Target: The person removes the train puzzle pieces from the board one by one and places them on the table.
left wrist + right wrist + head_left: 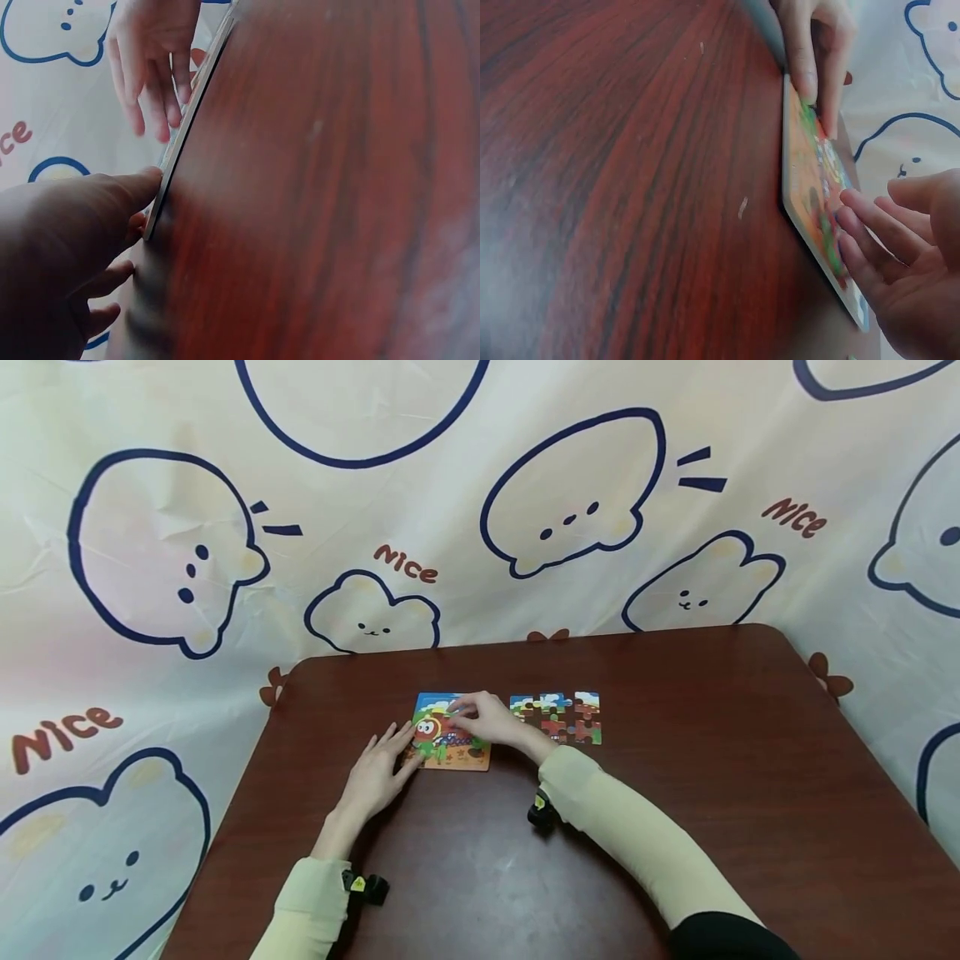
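A colourful puzzle board (452, 750) with a cartoon picture lies flat on the brown table (690, 793). My left hand (381, 770) lies flat beside it, straight fingers touching its left edge. In the left wrist view one fingertip of my left hand (112, 206) meets the thin board edge (187, 124). My right hand (483, 718) rests on top of the picture, fingers pointing left. In the right wrist view my right hand (889, 240) lays extended fingers on the board (806, 180), with my left hand (814, 52) at the far edge. Neither hand grips anything.
Several loose puzzle pieces (557, 718) lie grouped just right of the board. The table's far edge meets a hanging cloth (225, 527) printed with cartoon bears. Small black cameras (365, 887) sit on both wrists.
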{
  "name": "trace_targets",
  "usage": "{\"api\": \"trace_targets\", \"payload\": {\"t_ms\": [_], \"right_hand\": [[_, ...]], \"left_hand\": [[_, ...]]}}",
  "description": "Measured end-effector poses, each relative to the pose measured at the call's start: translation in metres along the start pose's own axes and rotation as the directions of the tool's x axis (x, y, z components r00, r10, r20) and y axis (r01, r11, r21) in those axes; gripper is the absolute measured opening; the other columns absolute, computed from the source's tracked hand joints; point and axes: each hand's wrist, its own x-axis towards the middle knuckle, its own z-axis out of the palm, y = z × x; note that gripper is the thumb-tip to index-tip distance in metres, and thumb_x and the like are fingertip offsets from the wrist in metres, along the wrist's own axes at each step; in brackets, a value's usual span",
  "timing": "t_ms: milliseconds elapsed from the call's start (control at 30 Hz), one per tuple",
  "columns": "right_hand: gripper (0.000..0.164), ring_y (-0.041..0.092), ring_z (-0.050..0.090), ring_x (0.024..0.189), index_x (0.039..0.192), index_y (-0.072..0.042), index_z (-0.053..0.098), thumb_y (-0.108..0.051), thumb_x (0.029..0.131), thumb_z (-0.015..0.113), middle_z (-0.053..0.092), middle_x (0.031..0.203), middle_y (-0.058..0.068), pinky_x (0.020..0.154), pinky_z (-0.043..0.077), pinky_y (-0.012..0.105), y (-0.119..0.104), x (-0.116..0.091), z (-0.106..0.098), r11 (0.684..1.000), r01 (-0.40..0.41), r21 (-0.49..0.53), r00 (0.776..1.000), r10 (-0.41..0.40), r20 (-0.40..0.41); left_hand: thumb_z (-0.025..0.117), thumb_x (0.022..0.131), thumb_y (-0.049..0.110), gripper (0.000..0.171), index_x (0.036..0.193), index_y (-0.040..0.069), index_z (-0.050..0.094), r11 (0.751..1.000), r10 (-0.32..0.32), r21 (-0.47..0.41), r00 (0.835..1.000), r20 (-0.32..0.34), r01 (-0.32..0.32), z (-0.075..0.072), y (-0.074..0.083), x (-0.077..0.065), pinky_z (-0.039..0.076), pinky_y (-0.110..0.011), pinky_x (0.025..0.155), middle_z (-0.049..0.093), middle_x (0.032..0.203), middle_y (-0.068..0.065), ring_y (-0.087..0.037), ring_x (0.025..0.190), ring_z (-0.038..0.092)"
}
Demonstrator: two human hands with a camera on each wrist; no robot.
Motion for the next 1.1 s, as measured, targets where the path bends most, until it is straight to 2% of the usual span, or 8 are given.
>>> {"api": "trace_targets", "payload": {"t_ms": [200, 333, 467, 567, 700, 833, 1000, 1100], "right_hand": [[0.031, 0.031, 0.078, 0.117, 0.136, 0.001, 0.074, -0.013, 0.108, 0.071, 0.08, 0.129, 0.019, 0.098, 0.065, 0.039, 0.002, 0.005, 0.005, 0.999, -0.041, 0.033, 0.998, 0.04, 0.039], [0.044, 0.028, 0.076, 0.111, 0.142, 0.004, 0.07, -0.007, 0.101, 0.079, 0.078, 0.131, 0.02, 0.096, 0.064, 0.033, 0.0, 0.006, 0.007, 0.991, -0.091, 0.099, 0.994, 0.084, 0.072], [0.052, 0.019, 0.067, 0.099, 0.148, 0.002, 0.067, -0.006, 0.098, 0.081, 0.072, 0.133, 0.02, 0.083, 0.057, 0.025, -0.002, 0.008, 0.013, 0.987, -0.136, 0.092, 0.988, 0.128, 0.085], [0.052, 0.016, 0.061, 0.095, 0.149, -0.001, 0.067, -0.006, 0.098, 0.08, 0.071, 0.133, 0.019, 0.077, 0.049, 0.023, -0.002, 0.01, 0.018, 0.983, -0.16, 0.094, 0.986, 0.155, 0.065], [0.05, 0.016, 0.064, 0.096, 0.147, -0.001, 0.069, -0.004, 0.098, 0.079, 0.074, 0.129, 0.019, 0.078, 0.049, 0.022, -0.002, 0.012, 0.024, 0.981, -0.154, 0.122, 0.988, 0.154, 0.01], [0.046, 0.013, 0.063, 0.089, 0.143, -0.002, 0.072, -0.001, 0.098, 0.079, 0.076, 0.122, 0.018, 0.074, 0.048, 0.021, -0.004, 0.013, 0.032, 0.979, -0.149, 0.137, 0.986, 0.158, -0.058], [0.041, 0.011, 0.061, 0.077, 0.139, -0.001, 0.074, 0.001, 0.098, 0.078, 0.078, 0.117, 0.019, 0.064, 0.048, 0.022, -0.006, 0.013, 0.037, 0.953, -0.186, 0.24, 0.969, 0.218, -0.114], [0.035, 0.011, 0.062, 0.074, 0.134, -0.001, 0.078, 0.0, 0.099, 0.079, 0.079, 0.115, 0.02, 0.061, 0.047, 0.022, -0.007, 0.013, 0.038, 0.945, -0.198, 0.259, 0.958, 0.243, -0.152]], "left_hand": [[0.065, 0.112, 0.038, 0.068, 0.169, 0.007, 0.044, 1.0, 0.01, 0.015, 1.0, 0.015, -0.01, 0.002, 0.001, 0.001, 0.025, -0.066, 0.136, 0.045, 0.174, -0.016, -0.039, 0.167, 0.035], [0.063, 0.113, 0.037, 0.067, 0.169, 0.008, 0.043, 0.999, 0.016, 0.031, 1.0, 0.025, -0.017, 0.002, 0.002, 0.001, 0.025, -0.067, 0.135, 0.042, 0.176, -0.016, -0.04, 0.167, 0.034], [0.062, 0.113, 0.036, 0.065, 0.169, 0.009, 0.043, 0.999, 0.022, 0.044, 0.999, 0.032, -0.023, 0.002, 0.004, 0.0, 0.025, -0.069, 0.135, 0.04, 0.176, -0.015, -0.041, 0.167, 0.033], [0.061, 0.113, 0.037, 0.065, 0.169, 0.009, 0.043, 0.998, 0.025, 0.059, 0.999, 0.043, -0.028, 0.001, 0.005, 0.0, 0.026, -0.07, 0.134, 0.04, 0.177, -0.016, -0.041, 0.167, 0.033], [0.059, 0.114, 0.039, 0.065, 0.169, 0.009, 0.043, 0.995, 0.032, 0.091, 0.998, 0.05, -0.036, -0.002, 0.004, 0.001, 0.027, -0.071, 0.133, 0.04, 0.176, -0.016, -0.042, 0.166, 0.034], [0.058, 0.114, 0.039, 0.065, 0.169, 0.009, 0.042, 0.994, 0.033, 0.101, 0.998, 0.051, -0.038, -0.002, 0.003, 0.001, 0.027, -0.072, 0.133, 0.039, 0.177, -0.016, -0.043, 0.166, 0.034], [0.058, 0.114, 0.039, 0.065, 0.17, 0.009, 0.041, 0.995, 0.037, 0.095, 0.998, 0.046, -0.042, 0.0, 0.001, -0.001, 0.026, -0.072, 0.133, 0.038, 0.177, -0.016, -0.043, 0.166, 0.033], [0.058, 0.114, 0.039, 0.065, 0.17, 0.01, 0.04, 0.996, 0.04, 0.082, 0.998, 0.043, -0.044, 0.001, 0.0, -0.001, 0.025, -0.072, 0.133, 0.038, 0.177, -0.016, -0.042, 0.167, 0.033]]}}
